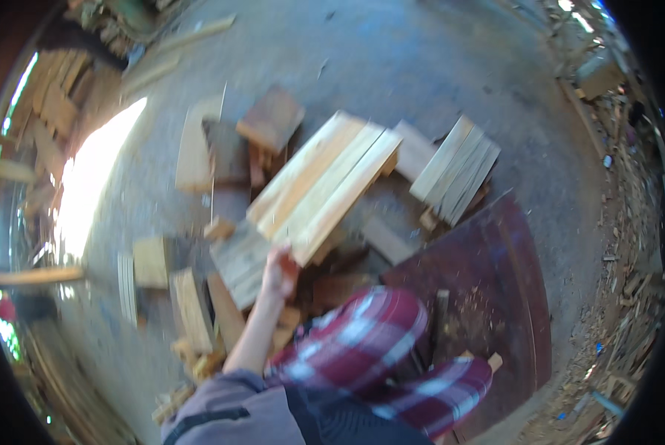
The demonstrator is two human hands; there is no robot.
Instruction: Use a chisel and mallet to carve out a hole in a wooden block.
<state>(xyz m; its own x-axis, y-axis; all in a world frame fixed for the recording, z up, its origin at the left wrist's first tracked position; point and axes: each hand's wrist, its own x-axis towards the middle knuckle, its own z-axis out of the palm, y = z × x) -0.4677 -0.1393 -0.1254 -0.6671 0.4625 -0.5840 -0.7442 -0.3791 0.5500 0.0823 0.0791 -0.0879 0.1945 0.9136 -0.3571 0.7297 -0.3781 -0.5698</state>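
Note:
My left hand (279, 273) is closed at the near corner of a pale wooden slatted panel (325, 178). Several planks lie side by side in this panel, and a block shows under its right edge. It slants from near left to far right over other wood pieces. Blur hides exactly how my fingers sit on the corner. A greyer slatted panel (243, 259) lies just left of my hand. My right hand is out of sight.
Another slatted panel (458, 167) lies at the right. A dark red-brown sheet (488, 274) spreads beside my knees. Wood blocks (151, 263) and boards (197, 148) are scattered to the left. Scrap wood piles (636, 326) line the right side.

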